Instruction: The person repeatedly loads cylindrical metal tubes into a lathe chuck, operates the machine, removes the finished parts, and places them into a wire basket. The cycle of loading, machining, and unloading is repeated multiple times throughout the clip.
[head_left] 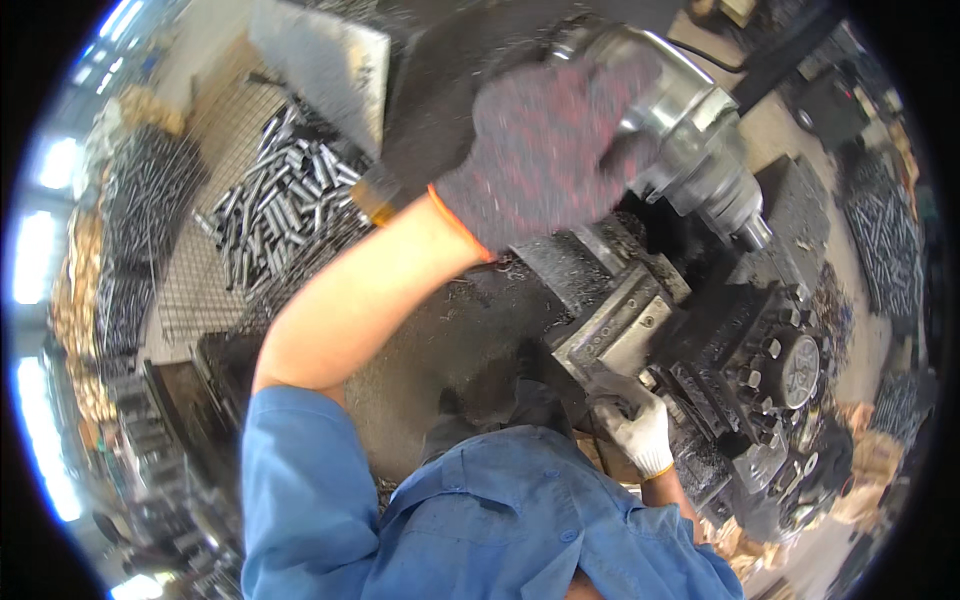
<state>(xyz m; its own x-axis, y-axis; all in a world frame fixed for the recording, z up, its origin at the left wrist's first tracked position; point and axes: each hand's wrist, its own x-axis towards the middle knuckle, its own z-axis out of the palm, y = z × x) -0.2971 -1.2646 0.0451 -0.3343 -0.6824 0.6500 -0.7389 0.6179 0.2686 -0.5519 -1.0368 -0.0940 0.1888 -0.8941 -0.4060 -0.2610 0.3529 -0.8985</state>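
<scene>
Nearest to me, low at the right edge of the lathe, my right hand (640,428) in its white knit glove is curled down onto something on the dark, greasy carriage (720,350) of the machine; the fingers are bent and closed over what I take to be a handle, though the thing itself is hidden under the glove and I cannot tell its shape. Just beside that hand, toward the right, sits the black tool post block with its round bolt heads (795,368), and between the two hands lies the grey, chip-strewn slide plate of the lathe (620,320). Farther out, my left hand (555,150) in a grey-and-red speckled knit glove with an orange cuff is spread wide, fingers open and laid flat over the shiny round steel chuck (690,130) at the far end of the machine. The palm covers the chuck's left side and top, touching it rather than gripping round it; the chuck's bright body sticks out to the right of my fingers, its narrow nose pointing down toward the tool post. Beyond my forearm, at the far left, a wire mesh tray (190,290) holds a heap of short grey metal rods (285,195).
</scene>
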